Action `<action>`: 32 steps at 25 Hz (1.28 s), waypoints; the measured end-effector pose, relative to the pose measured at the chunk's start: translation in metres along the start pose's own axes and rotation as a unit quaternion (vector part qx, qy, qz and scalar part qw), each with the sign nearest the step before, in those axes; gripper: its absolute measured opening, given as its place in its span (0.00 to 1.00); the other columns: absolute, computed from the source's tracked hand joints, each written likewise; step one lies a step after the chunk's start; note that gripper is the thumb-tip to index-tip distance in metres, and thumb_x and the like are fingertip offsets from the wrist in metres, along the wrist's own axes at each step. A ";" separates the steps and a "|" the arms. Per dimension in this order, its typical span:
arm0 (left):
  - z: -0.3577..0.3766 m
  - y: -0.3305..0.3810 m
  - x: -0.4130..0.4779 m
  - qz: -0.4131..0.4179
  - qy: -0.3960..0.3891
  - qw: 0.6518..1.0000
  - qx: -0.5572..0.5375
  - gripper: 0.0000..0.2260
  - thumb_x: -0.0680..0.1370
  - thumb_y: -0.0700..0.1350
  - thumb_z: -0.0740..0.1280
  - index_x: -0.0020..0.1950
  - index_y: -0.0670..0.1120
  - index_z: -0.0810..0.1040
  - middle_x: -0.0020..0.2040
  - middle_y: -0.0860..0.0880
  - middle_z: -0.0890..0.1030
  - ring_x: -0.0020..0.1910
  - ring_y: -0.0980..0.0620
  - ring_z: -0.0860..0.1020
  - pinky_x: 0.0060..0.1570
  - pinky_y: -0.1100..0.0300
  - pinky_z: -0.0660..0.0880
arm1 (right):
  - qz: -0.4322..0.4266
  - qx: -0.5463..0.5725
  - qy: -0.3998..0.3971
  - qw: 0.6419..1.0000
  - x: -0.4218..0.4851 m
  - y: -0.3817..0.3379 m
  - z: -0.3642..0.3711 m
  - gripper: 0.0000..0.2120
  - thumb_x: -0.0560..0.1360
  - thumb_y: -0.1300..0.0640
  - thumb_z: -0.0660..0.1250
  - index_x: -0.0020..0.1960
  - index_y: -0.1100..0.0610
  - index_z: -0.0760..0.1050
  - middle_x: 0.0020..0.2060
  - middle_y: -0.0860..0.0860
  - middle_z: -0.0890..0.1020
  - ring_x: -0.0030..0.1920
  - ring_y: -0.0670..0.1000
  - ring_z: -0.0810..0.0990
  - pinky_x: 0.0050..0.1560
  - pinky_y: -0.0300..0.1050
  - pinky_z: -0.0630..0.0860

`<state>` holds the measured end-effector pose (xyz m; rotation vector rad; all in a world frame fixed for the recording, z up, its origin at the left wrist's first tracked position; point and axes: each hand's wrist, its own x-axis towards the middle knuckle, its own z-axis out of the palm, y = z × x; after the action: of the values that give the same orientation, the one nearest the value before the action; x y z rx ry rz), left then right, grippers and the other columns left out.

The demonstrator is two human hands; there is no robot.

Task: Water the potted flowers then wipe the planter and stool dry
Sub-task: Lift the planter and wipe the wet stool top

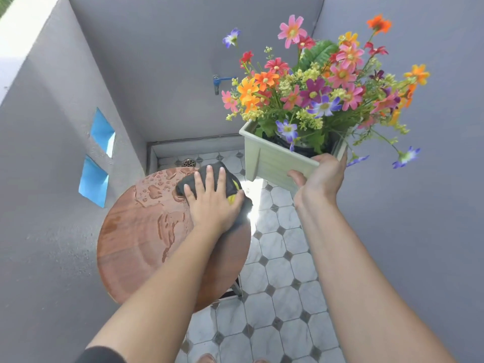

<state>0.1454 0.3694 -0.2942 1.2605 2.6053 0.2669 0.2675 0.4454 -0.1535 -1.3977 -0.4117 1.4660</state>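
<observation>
Stool point(136, 247): round wooden seat, left, beaded wet on far part.
Planter point(272, 163) with flowers point(322, 85): right, lifted clear so seat can be wiped.
Right hand point(320, 176): grip closed on planter's near corner.
Left hand point(212, 203): flat, fingers spread, pressing cloth point(209, 176) onto seat.
</observation>
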 end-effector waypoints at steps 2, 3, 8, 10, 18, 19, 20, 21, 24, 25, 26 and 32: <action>-0.003 -0.007 0.016 -0.037 0.020 0.999 -0.012 0.34 0.76 0.66 0.51 0.78 0.52 0.50 0.79 0.48 0.48 0.77 0.42 0.44 0.71 0.40 0.40 | 0.004 0.010 0.000 1.000 0.000 0.004 0.001 0.28 0.72 0.67 0.55 0.70 0.51 0.67 0.63 0.48 0.68 0.56 0.54 0.66 0.50 0.53 0.79; -0.005 -0.013 0.022 -0.061 0.029 0.998 -0.019 0.34 0.76 0.66 0.51 0.78 0.51 0.50 0.79 0.48 0.48 0.77 0.42 0.45 0.71 0.40 0.40 | 0.006 0.018 -0.003 1.000 -0.001 0.005 0.001 0.28 0.72 0.67 0.55 0.70 0.50 0.67 0.63 0.48 0.68 0.55 0.54 0.66 0.52 0.54 0.79; -0.012 -0.036 0.030 -0.217 0.067 0.972 -0.050 0.38 0.74 0.67 0.52 0.78 0.46 0.50 0.79 0.44 0.50 0.76 0.39 0.45 0.71 0.39 0.41 | 0.005 0.034 0.003 0.999 -0.006 0.014 0.002 0.30 0.73 0.68 0.55 0.71 0.47 0.64 0.61 0.47 0.67 0.55 0.54 0.66 0.51 0.51 0.79; -0.013 -0.042 0.026 -0.252 0.069 0.963 -0.065 0.40 0.74 0.68 0.52 0.78 0.45 0.50 0.79 0.44 0.49 0.76 0.39 0.44 0.71 0.39 0.41 | 0.014 0.033 0.019 0.999 -0.007 0.018 0.003 0.29 0.72 0.67 0.56 0.72 0.52 0.64 0.64 0.50 0.68 0.54 0.54 0.67 0.47 0.49 0.80; -0.013 -0.072 -0.025 -0.324 0.070 0.940 -0.079 0.47 0.70 0.72 0.54 0.78 0.42 0.48 0.79 0.42 0.49 0.76 0.37 0.43 0.71 0.39 0.41 | 0.016 0.074 0.024 0.997 -0.020 0.022 0.003 0.32 0.73 0.68 0.56 0.74 0.50 0.60 0.69 0.48 0.65 0.55 0.56 0.71 0.52 0.49 0.79; -0.012 -0.074 -0.035 -0.332 0.068 0.937 -0.079 0.47 0.70 0.72 0.54 0.78 0.41 0.48 0.78 0.42 0.49 0.76 0.37 0.43 0.71 0.38 0.41 | 0.014 0.073 0.027 0.997 -0.021 0.023 0.003 0.32 0.72 0.67 0.56 0.74 0.51 0.61 0.70 0.50 0.65 0.57 0.57 0.70 0.49 0.48 0.79; -0.011 -0.077 -0.045 -0.340 0.065 0.935 -0.080 0.47 0.70 0.72 0.54 0.77 0.41 0.48 0.78 0.42 0.49 0.76 0.37 0.43 0.71 0.38 0.42 | 0.014 0.072 0.031 0.997 -0.021 0.023 0.003 0.32 0.72 0.67 0.56 0.74 0.51 0.61 0.70 0.51 0.66 0.57 0.57 0.70 0.47 0.47 0.79; -0.010 -0.079 -0.056 -0.346 0.064 0.933 -0.082 0.48 0.70 0.72 0.54 0.77 0.41 0.48 0.78 0.41 0.49 0.76 0.36 0.44 0.70 0.38 0.42 | 0.015 0.074 0.032 0.997 -0.022 0.023 0.004 0.31 0.72 0.67 0.56 0.74 0.52 0.61 0.70 0.51 0.66 0.57 0.57 0.70 0.47 0.48 0.78; -0.007 -0.082 -0.086 -0.360 0.070 0.926 -0.086 0.47 0.70 0.72 0.55 0.77 0.40 0.49 0.78 0.40 0.51 0.76 0.36 0.44 0.70 0.37 0.43 | 0.019 0.086 0.023 0.996 -0.028 0.018 0.001 0.30 0.73 0.67 0.56 0.74 0.54 0.60 0.70 0.52 0.65 0.56 0.56 0.69 0.53 0.51 0.78; -0.007 -0.083 -0.095 -0.364 0.069 0.925 -0.086 0.47 0.70 0.71 0.55 0.77 0.40 0.50 0.78 0.40 0.51 0.76 0.36 0.44 0.70 0.37 0.43 | 0.020 0.085 0.023 0.996 -0.030 0.017 0.000 0.30 0.73 0.67 0.56 0.75 0.55 0.60 0.71 0.53 0.64 0.56 0.56 0.68 0.55 0.52 0.78; -0.007 -0.084 -0.103 -0.366 0.066 0.924 -0.087 0.47 0.71 0.71 0.55 0.77 0.40 0.50 0.78 0.40 0.51 0.75 0.35 0.45 0.70 0.37 0.43 | 0.020 0.082 0.024 0.996 -0.032 0.017 -0.001 0.30 0.74 0.67 0.56 0.75 0.55 0.60 0.71 0.53 0.64 0.57 0.55 0.68 0.55 0.52 0.78; 0.000 -0.077 -0.138 -0.380 0.071 0.917 -0.098 0.48 0.68 0.72 0.50 0.77 0.39 0.51 0.77 0.38 0.52 0.75 0.33 0.46 0.69 0.35 0.48 | 0.015 0.060 0.020 0.998 -0.030 0.016 -0.005 0.31 0.73 0.66 0.57 0.75 0.54 0.59 0.71 0.52 0.64 0.63 0.59 0.70 0.47 0.47 0.80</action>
<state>0.1709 0.2135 -0.2964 0.1132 2.8599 0.4597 0.2591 0.4123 -0.1512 -1.3398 -0.2731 1.4602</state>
